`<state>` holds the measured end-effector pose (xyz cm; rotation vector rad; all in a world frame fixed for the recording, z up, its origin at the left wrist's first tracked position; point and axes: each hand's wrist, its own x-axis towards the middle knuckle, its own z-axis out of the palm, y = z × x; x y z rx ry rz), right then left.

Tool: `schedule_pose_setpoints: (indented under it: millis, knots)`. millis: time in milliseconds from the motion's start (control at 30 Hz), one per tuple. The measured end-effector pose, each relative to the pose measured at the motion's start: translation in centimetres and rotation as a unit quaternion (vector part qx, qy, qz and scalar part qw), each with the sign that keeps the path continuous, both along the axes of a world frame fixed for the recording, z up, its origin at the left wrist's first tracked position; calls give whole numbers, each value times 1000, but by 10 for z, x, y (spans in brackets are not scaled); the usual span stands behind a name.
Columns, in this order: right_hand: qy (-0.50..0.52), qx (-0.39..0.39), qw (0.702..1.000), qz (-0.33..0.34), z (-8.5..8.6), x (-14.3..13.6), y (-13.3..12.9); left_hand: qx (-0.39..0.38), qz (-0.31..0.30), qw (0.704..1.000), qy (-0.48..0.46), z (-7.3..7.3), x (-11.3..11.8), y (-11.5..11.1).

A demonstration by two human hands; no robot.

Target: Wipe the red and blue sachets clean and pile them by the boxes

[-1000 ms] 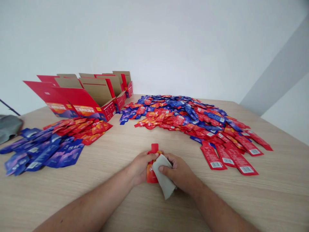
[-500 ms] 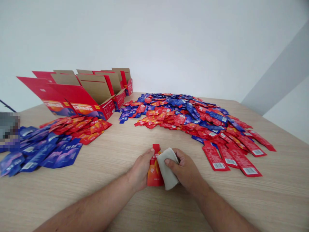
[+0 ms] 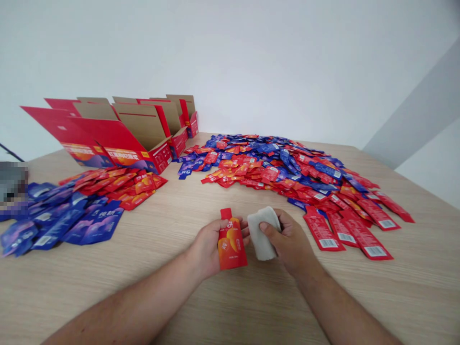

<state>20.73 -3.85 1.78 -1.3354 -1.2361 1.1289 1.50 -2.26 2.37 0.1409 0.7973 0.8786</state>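
One red pouch point(image 3: 233, 247) — face up across the left grip point(image 3: 209, 247).

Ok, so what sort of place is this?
Likely an indoor packing spot: open boxes stand on a table with heaps of red and blue pouches, a plain wall behind.

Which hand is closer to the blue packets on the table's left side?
Left. The left hand, holding a red packet, is to the right of the blue packets; the right hand, holding a grey cloth, is farther right.
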Motion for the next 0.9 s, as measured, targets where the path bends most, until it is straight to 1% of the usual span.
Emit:
schedule_pose_setpoints:
  millis: [67,133,200,267,300,333,367,433,533,600,667,767,833,900]
  knots:
    - [-71,42,997,-7,6,-1,-6,11,-20,999,-22,-4,0,0]
    - [-150,131,980,3,7,-8,-14,17,-30,999,-41,-7,1,-2]
    - [-223,226,947,55,2,-18,-22,8,-24,999,-33,-8,5,-7]
    - [-278,274,911,135,-5,-29,-29,-8,-9,1000,-3,-7,9,-12]
    - [-295,282,899,160,-9,-33,-30,-9,-5,1000,10,-7,11,-15]
    - [-307,278,894,168,-12,-35,-30,-3,-5,1000,15,-6,13,-18]
    - [-314,273,895,159,-15,-35,-28,11,-6,1000,12,-6,15,-21]
    - [-316,254,908,103,-18,-31,-22,54,-20,998,-12,-7,20,-28]
    - [-312,227,923,4,-20,-21,-12,127,-68,989,-25,-13,26,-37]
    - [-308,220,925,-24,-19,-18,-10,154,-96,983,-16,-16,26,-39]
    - [-302,230,925,-13,-16,-17,-13,150,-102,983,0,-17,22,-37]
    - [-297,271,915,38,-11,-19,-21,113,-98,989,21,-13,15,-28]
    - [-290,301,904,85,-7,-21,-25,103,-73,991,32,-11,12,-22]
    - [-285,316,895,134,-5,-22,-27,115,-44,992,37,-11,11,-19]
